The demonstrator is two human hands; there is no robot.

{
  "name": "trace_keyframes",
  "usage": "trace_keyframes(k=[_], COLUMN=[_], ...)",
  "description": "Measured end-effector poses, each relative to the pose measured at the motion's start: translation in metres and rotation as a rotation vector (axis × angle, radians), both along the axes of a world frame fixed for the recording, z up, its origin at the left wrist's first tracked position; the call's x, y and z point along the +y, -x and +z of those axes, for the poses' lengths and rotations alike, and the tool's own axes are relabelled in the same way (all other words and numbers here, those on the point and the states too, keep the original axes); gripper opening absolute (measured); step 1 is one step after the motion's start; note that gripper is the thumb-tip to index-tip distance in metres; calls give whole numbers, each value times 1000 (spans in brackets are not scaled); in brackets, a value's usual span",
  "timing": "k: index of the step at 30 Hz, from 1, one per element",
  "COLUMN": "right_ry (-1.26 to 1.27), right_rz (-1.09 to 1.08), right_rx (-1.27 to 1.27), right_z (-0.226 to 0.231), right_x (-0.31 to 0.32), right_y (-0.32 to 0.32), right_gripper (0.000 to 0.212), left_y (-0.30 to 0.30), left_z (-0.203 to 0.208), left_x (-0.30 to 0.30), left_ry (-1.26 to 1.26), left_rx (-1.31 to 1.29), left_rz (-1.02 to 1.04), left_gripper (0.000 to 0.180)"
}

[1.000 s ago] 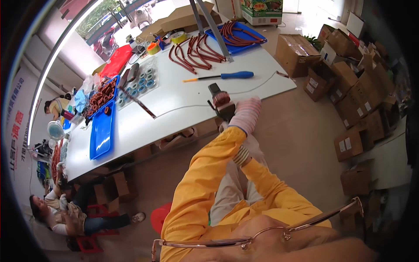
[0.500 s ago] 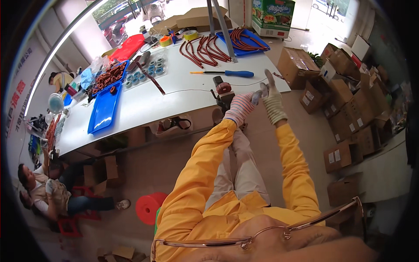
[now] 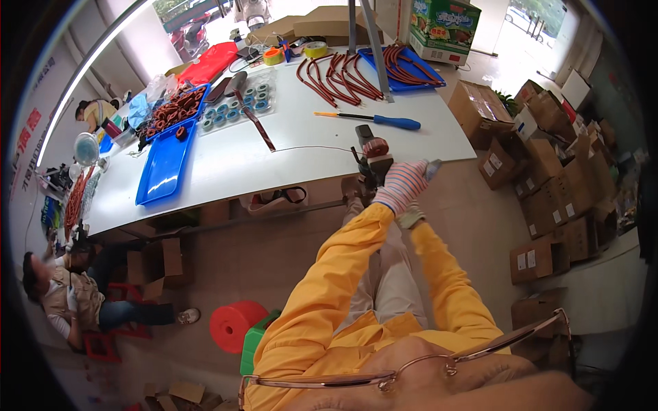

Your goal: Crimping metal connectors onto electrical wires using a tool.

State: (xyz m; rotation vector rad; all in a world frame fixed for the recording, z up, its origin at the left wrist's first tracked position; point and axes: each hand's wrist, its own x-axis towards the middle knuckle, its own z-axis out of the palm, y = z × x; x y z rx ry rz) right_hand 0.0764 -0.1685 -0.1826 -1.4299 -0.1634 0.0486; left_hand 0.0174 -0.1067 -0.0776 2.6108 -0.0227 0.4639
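Head view: a reddish ring (image 3: 375, 146) sits in a dark fixture (image 3: 373, 168) at the table (image 3: 219, 161) edge — apparently to keep it steady within easy reach. Left hand (image 3: 401, 183), gloved, is curled just beside it; whether it grips anything cannot be told. Right hand (image 3: 411, 216) lies lower, partly hidden, its state likewise unclear. Thin wire (image 3: 319, 147) runs leftward along the tabletop — presumably spread to avoid tangling.

Wall (image 3: 26, 103): red and dark characters (image 3: 33, 119), off the tabletop's (image 3: 219, 171) left end.
Green carton (image 3: 432, 40): bold pale lettering (image 3: 449, 19), beyond the far right corner.
Cardboard box (image 3: 541, 270): two white labels (image 3: 531, 259), off the right edge; print too small to read.
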Motion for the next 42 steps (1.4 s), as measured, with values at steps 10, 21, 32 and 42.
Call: trace_keyframes(k=[10, 21, 32, 42], right_ry=[1048, 1432, 493, 25], right_rz=[-192, 120, -78, 398], right_rx=[-1111, -1002, -71, 311], right_z=[105, 70, 39, 74], right_x=[48, 32, -163, -197], right_y=[-114, -68, 54, 249], right_gripper=[30, 28, 40, 63], left_y=[-2, 6, 71, 67], left_z=[-8, -2, -48, -15], left_x=[-9, 3, 39, 45], left_ry=[76, 118, 1635, 1964], left_rx=[-315, -519, -685, -947], left_rz=[-42, -4, 234, -149], left_gripper=[37, 31, 58, 42])
